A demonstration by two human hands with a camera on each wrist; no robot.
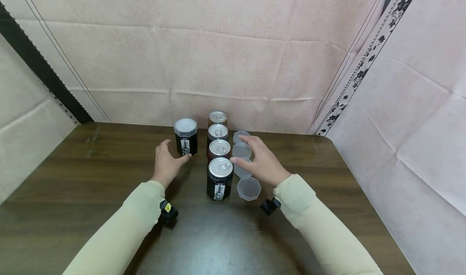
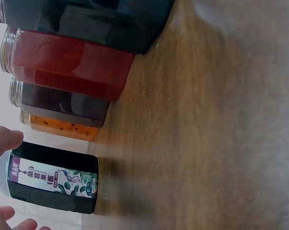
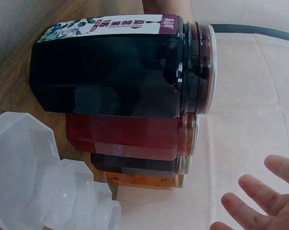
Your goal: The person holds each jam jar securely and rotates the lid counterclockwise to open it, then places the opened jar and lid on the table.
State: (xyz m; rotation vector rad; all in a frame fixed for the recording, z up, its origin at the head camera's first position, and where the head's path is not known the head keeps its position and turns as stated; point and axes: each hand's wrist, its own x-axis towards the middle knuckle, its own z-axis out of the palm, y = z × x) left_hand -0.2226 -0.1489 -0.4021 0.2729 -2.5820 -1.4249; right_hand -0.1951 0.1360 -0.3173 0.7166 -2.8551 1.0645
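My left hand (image 1: 168, 164) reaches toward a dark jar (image 1: 186, 141) capped with a translucent plastic lid, thumb and fingers spread at its near side. In the left wrist view this jar (image 2: 53, 178) shows a white label with leaves and berries. My right hand (image 1: 263, 161) hovers with parted fingers above a row of loose translucent lids (image 1: 249, 189), holding nothing. Beside it stands a front-to-back row of jars with silver pull-tab tops: a dark jar (image 3: 106, 72) in front, a red jar (image 3: 125, 136), another dark jar (image 3: 135, 163) and an orange jar (image 3: 144, 180).
Everything stands on a brown wood-grain table (image 1: 120, 210). A pale patterned cloth (image 1: 218, 60) hangs behind its back edge, with more cloth (image 1: 411, 117) along the right side. A dark wrist device (image 1: 168, 212) sits at the left cuff and another (image 1: 270, 206) at the right.
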